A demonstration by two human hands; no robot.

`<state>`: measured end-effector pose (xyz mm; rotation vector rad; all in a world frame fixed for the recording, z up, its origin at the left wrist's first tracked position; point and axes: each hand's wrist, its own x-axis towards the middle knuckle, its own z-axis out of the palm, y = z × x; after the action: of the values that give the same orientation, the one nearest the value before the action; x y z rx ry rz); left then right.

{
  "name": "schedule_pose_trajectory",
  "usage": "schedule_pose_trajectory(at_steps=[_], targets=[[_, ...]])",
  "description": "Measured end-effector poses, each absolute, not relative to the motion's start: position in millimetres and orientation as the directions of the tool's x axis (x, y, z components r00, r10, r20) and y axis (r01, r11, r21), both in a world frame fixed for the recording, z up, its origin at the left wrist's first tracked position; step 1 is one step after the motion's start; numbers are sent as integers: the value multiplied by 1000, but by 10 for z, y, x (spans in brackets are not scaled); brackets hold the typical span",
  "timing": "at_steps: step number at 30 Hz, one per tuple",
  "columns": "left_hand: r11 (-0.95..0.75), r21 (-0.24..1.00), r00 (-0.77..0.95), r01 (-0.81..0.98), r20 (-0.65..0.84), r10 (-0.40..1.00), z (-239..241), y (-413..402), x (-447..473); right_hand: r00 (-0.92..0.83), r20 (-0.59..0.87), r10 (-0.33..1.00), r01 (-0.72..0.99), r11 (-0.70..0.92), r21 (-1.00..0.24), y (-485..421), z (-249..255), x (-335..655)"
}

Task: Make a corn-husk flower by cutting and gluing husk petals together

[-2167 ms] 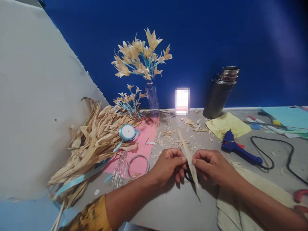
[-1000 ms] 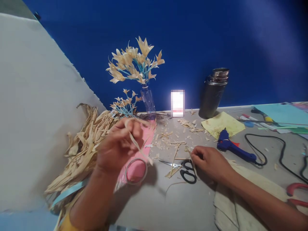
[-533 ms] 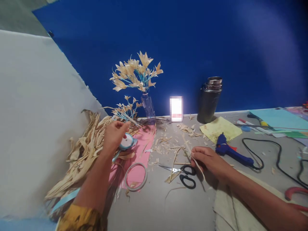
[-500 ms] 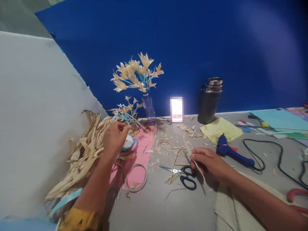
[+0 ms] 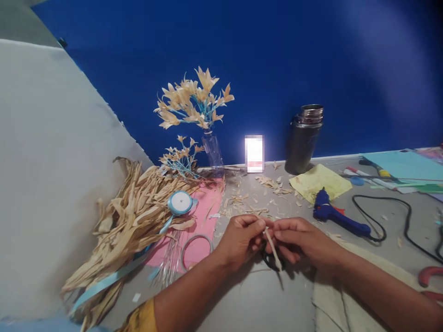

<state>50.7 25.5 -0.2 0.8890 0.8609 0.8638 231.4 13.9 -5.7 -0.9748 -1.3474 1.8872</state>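
Observation:
My two hands meet over the table around a narrow pale strip of dried husk. My left hand is closed, its thumb and forefinger pinching the strip near the upper end. Beside it my right hand has bent fingers, with the thumb and fingertips closed at the strip. The strip's lower end hangs free towards me. Black-handled scissors lie beneath, mostly hidden by my hands.
At left are a heap of dried husks, a blue ribbon spool, a tape ring and wires on pink paper. Behind stand husk flowers in a bottle and a dark flask. A blue glue gun lies right.
My left hand has moved right, from above the ribbon spool to the husk strip in my right hand. The scissors are now mostly covered, and the spool shows fully.

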Motion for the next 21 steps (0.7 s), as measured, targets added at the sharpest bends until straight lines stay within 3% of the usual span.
schedule_pose_trajectory(at_steps=[10,21], targets=[[377,871,291,-316,-289,912,-34,251,524,-601,-286,747,-135,-447,-884,82,-72,2263],[431,810,418,-398,-258,871,-2,185,474,-528,-301,794,86,-302,-949,88,4,2302]])
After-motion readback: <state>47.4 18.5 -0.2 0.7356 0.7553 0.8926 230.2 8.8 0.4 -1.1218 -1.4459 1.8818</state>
